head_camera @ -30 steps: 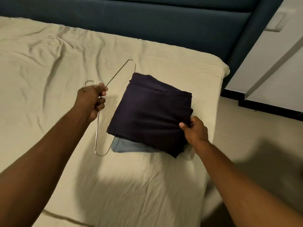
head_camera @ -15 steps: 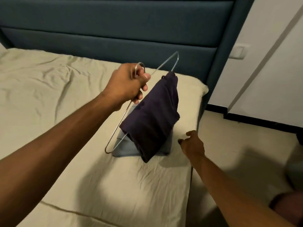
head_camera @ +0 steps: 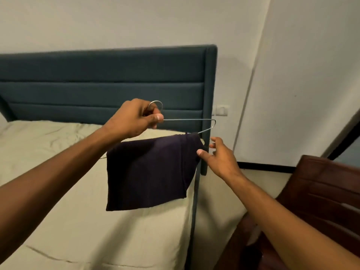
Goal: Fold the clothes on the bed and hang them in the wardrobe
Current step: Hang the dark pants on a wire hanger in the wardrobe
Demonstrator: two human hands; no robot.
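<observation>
Head camera, left hand [head_camera: 132,118] grip clenched on a wire hanger [head_camera: 191,121] above the bed [head_camera: 58,145], dark folded garment [head_camera: 150,172] draped over its bar, right hand [head_camera: 220,158] released, fingers touching the garment's edge.

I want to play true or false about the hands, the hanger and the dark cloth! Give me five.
1. The left hand grips the wire hanger near its hook. True.
2. The dark folded cloth lies flat on the bed. False: it hangs over the hanger's bar, up in the air.
3. The right hand grips the hanger's hook. False: it is at the cloth's right edge with loose fingers, thumb at the cloth.
4. The headboard behind the bed is dark blue-green. True.
5. The hanger is already on a wardrobe rail. False: the hand holds it, and no rail shows.
</observation>
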